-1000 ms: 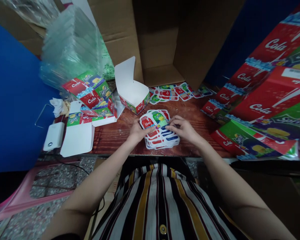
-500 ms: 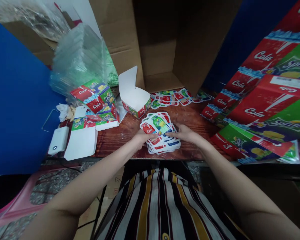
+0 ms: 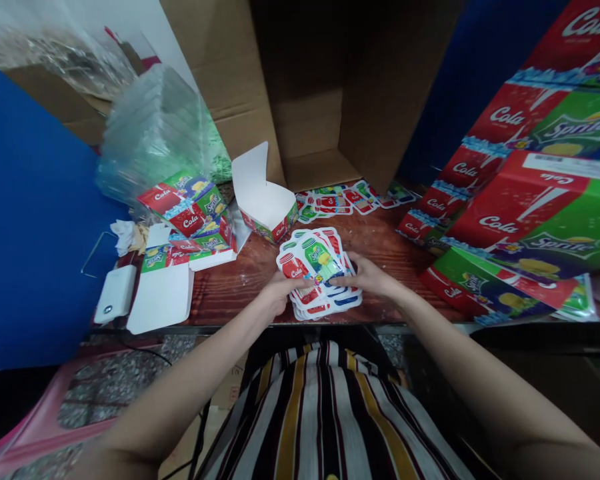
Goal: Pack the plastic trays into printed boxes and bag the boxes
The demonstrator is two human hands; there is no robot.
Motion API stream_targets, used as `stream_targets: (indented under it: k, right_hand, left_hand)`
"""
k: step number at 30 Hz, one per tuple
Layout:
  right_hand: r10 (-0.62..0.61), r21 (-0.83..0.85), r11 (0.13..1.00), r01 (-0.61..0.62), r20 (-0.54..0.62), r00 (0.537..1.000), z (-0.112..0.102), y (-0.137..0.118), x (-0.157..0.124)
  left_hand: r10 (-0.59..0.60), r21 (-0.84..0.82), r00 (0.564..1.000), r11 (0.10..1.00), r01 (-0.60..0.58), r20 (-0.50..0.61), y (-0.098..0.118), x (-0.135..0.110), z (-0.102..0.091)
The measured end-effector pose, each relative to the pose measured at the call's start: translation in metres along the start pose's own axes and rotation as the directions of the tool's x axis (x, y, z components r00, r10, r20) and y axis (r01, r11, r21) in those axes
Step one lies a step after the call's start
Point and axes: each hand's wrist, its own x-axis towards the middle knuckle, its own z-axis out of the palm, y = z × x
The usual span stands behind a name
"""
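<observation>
Card pile (image 3: 321, 265) on tbl (image 3: 377, 233) btwn L hand (image 3: 278, 293) & R hand (image 3: 367, 275), boxes (image 3: 525, 217) to R, carton (image 3: 305, 113) bhd.

Looks like a packing workshop: tabletop (image 3: 380, 237) with printed boxes (image 3: 530, 220) stacked right of right hand (image 3: 367, 276), open carton (image 3: 305, 110) beyond it, clear plastic packaging (image 3: 153, 127) beyond left hand (image 3: 280, 291).

Left fingers (image 3: 295, 285) and right fingers (image 3: 349, 281) against a bottle-shaped cutout pile (image 3: 321, 255) — open box (image 3: 269, 201) just beyond
</observation>
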Motion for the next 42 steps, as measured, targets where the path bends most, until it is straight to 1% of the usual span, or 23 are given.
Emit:
stream_targets:
  k: [2, 4, 6, 8, 9, 11, 13, 15, 16, 18, 19, 20, 22, 24, 26, 29, 32, 34, 36, 39, 41, 42]
  right_hand:
    - [-0.01, 0.035, 0.999, 0.01, -0.025, 1.0, 0.003, -0.001, -0.005]
    - [-0.007, 0.063, 0.998, 0.007, -0.011, 1.0, 0.006, -0.002, -0.009]
    - [-0.007, 0.08, 0.997, 0.006, 0.008, 1.0, 0.009, -0.002, -0.011]
    - [-0.013, 0.108, 0.994, 0.011, 0.022, 1.0, 0.011, -0.002, -0.012]
    - [-0.028, 0.125, 0.992, 0.026, 0.02, 0.999, 0.012, -0.001, -0.012]
    - [-0.113, 0.13, 0.985, 0.115, -0.024, 0.993, 0.015, -0.001, -0.012]
    - [-0.246, 0.078, 0.964, 0.254, -0.104, 0.964, 0.018, -0.001, -0.012]
    - [-0.361, -0.002, 0.931, 0.366, -0.164, 0.918, 0.02, 0.0, -0.01]
    - [-0.395, -0.03, 0.918, 0.396, -0.164, 0.904, 0.02, 0.001, -0.008]
    - [-0.432, -0.059, 0.902, 0.428, -0.127, 0.893, 0.021, 0.006, -0.003]
    - [-0.444, -0.069, 0.896, 0.439, -0.103, 0.89, 0.021, 0.009, 0.0]
    - [-0.45, -0.077, 0.892, 0.445, -0.081, 0.889, 0.022, 0.012, 0.002]
    - [-0.444, -0.088, 0.894, 0.439, -0.06, 0.894, 0.022, 0.016, 0.007]
    - [-0.431, -0.082, 0.901, 0.426, -0.05, 0.901, 0.021, 0.017, 0.011]
    - [-0.43, -0.065, 0.902, 0.427, -0.048, 0.902, 0.02, 0.015, 0.013]
    - [-0.436, -0.045, 0.9, 0.434, -0.058, 0.898, 0.018, 0.013, 0.015]
    - [-0.41, -0.046, 0.912, 0.408, -0.073, 0.909, 0.018, 0.017, 0.014]
    - [-0.406, -0.084, 0.913, 0.4, -0.082, 0.91, 0.019, 0.023, 0.011]
    - [-0.435, -0.153, 0.895, 0.42, -0.08, 0.897, 0.019, 0.03, 0.008]
    - [-0.487, -0.244, 0.853, 0.461, -0.059, 0.871, 0.019, 0.039, 0.004]
    - [-0.487, -0.249, 0.851, 0.462, -0.05, 0.872, 0.019, 0.04, 0.003]
    - [-0.484, -0.242, 0.855, 0.458, -0.054, 0.874, 0.019, 0.037, 0.003]
  left_hand:
    - [0.059, -0.029, 0.997, 0.998, -0.058, 0.049, -0.004, -0.003, -0.002]
    - [0.097, -0.031, 0.992, 0.995, -0.095, 0.085, -0.01, -0.004, -0.005]
    - [0.098, -0.029, 0.991, 0.995, -0.095, 0.089, -0.015, -0.005, -0.007]
    - [0.093, -0.035, 0.993, 0.995, -0.091, 0.066, -0.02, -0.005, -0.008]
    - [0.109, -0.039, 0.992, 0.993, -0.107, 0.064, -0.021, -0.006, -0.008]
    - [0.208, -0.041, 0.975, 0.978, -0.206, 0.079, -0.02, -0.007, -0.009]
    - [0.347, -0.005, 0.932, 0.937, -0.348, 0.1, -0.015, -0.008, -0.009]
    - [0.483, 0.087, 0.868, 0.865, -0.494, 0.115, -0.008, -0.006, -0.011]
    - [0.541, 0.14, 0.83, 0.819, -0.556, 0.134, -0.006, -0.005, -0.012]
    - [0.616, 0.214, 0.762, 0.731, -0.648, 0.2, -0.004, 0.0, -0.015]
    - [0.631, 0.234, 0.742, 0.704, -0.671, 0.227, -0.005, 0.003, -0.017]
    - [0.628, 0.252, 0.74, 0.696, -0.673, 0.241, -0.007, 0.006, -0.018]
    - [0.593, 0.292, 0.773, 0.716, -0.634, 0.225, -0.01, 0.012, -0.021]
    - [0.56, 0.321, 0.809, 0.744, -0.586, 0.179, -0.012, 0.016, -0.022]
    - [0.544, 0.32, 0.824, 0.761, -0.565, 0.161, -0.012, 0.018, -0.022]
    - [0.543, 0.315, 0.825, 0.764, -0.563, 0.157, -0.011, 0.02, -0.023]
    - [0.561, 0.36, 0.815, 0.737, -0.572, 0.147, -0.014, 0.019, -0.027]
    - [0.567, 0.401, 0.809, 0.712, -0.577, 0.156, -0.02, 0.018, -0.029]
    - [0.565, 0.424, 0.81, 0.702, -0.573, 0.159, -0.027, 0.015, -0.03]
    - [0.564, 0.393, 0.807, 0.712, -0.582, 0.175, -0.035, 0.009, -0.028]
    - [0.568, 0.357, 0.803, 0.723, -0.591, 0.178, -0.035, 0.005, -0.025]
    - [0.572, 0.346, 0.805, 0.732, -0.588, 0.158, -0.033, 0.004, -0.023]
